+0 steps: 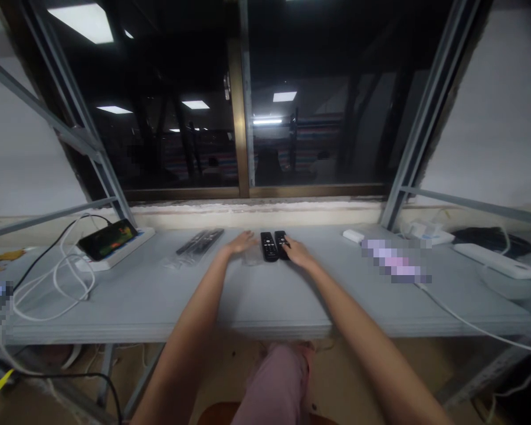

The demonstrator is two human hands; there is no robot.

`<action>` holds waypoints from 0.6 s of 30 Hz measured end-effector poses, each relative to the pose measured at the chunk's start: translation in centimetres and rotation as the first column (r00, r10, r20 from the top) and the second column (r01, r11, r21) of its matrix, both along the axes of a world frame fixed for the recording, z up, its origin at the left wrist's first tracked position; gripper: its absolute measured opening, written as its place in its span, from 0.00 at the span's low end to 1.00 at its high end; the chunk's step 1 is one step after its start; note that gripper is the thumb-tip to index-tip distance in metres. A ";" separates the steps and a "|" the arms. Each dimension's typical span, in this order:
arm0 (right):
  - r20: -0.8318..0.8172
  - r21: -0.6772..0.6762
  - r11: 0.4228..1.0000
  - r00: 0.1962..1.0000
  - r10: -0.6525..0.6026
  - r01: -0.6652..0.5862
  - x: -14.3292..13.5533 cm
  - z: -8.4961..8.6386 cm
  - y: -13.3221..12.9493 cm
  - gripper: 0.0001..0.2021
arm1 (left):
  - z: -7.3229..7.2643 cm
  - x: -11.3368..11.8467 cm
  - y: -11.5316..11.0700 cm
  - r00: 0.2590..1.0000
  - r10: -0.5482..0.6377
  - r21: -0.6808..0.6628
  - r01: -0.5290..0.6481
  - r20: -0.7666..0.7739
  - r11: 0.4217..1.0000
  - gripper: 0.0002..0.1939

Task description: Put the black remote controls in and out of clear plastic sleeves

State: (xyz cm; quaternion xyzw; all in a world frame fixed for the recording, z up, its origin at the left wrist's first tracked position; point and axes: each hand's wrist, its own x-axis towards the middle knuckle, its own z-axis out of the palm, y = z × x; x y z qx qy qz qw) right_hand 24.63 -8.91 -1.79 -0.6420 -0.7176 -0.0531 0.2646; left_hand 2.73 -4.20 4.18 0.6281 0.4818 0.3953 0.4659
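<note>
Two black remote controls lie side by side on the grey table, buttons up. The fingers of my right hand (297,252) are closed at the edge of the right-hand remote control (281,243), touching it. The left-hand remote control (269,247) lies between my hands, with neither touching it. My left hand (242,242) is somewhat blurred, its fingers stretched out low over the table. Just below it is a thin clear plastic wrapper (251,257); whether the fingers touch it I cannot tell. Farther left lie more remote controls (201,241) in clear plastic bags.
On the left, a phone (108,239) leans on a white power strip (144,237) among looped cables. To the right are a white charger (353,236), a pixelated object with a cable, and another power strip (498,261). Metal uprights and a window stand behind the table (265,301).
</note>
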 end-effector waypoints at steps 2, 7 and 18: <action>-0.038 -0.105 0.994 0.999 -0.039 0.035 -0.4 0.0 -0.2 0.24 | -0.2 0.0 -0.5 0.990 -0.042 -0.050 0.036 -0.132 0.998 0.13; -0.077 -0.218 0.976 0.996 -0.044 0.026 -1.3 0.6 -1.0 0.25 | -0.9 -0.2 -1.2 0.929 -0.060 0.038 0.079 -0.364 0.996 0.28; -0.164 -0.324 0.946 0.986 -0.040 -0.016 -2.0 1.9 -2.2 0.26 | -0.5 -0.1 -1.9 0.911 -0.096 0.041 0.122 -0.402 0.992 0.20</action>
